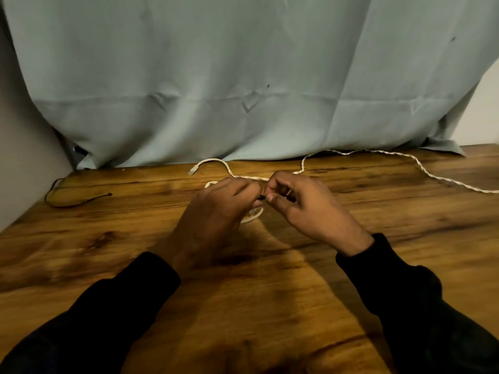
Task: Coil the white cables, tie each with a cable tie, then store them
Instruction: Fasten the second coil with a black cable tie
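**Tying off a coil while a second cable waits**

Both hands meet over the middle of the wooden table (270, 292). The left hand (216, 209) and the right hand (305, 206) have their fingers curled inward, fingertips almost touching, and between them they pinch a small dark piece, probably the black cable tie (262, 197). Under the left hand sits a coiled white cable (252, 215), of which only a pale arc shows below the fingers and another sliver behind the knuckles.

By the look of it, the step in hand is fastening the tie around this coil. The next move would call for threading or cinching the tie tight without letting the loops spring apart, so the left hand likely has to keep the coil pinned.

A twisted white cable (405, 157) lies uncoiled along the back of the table, running off the right edge; its plug end (192, 171) lies behind the hands. Well apart at the far left lies a thin black tie (73, 202), unused.

How the tie sits on the coil is hidden by the fingers. No storage place shows.
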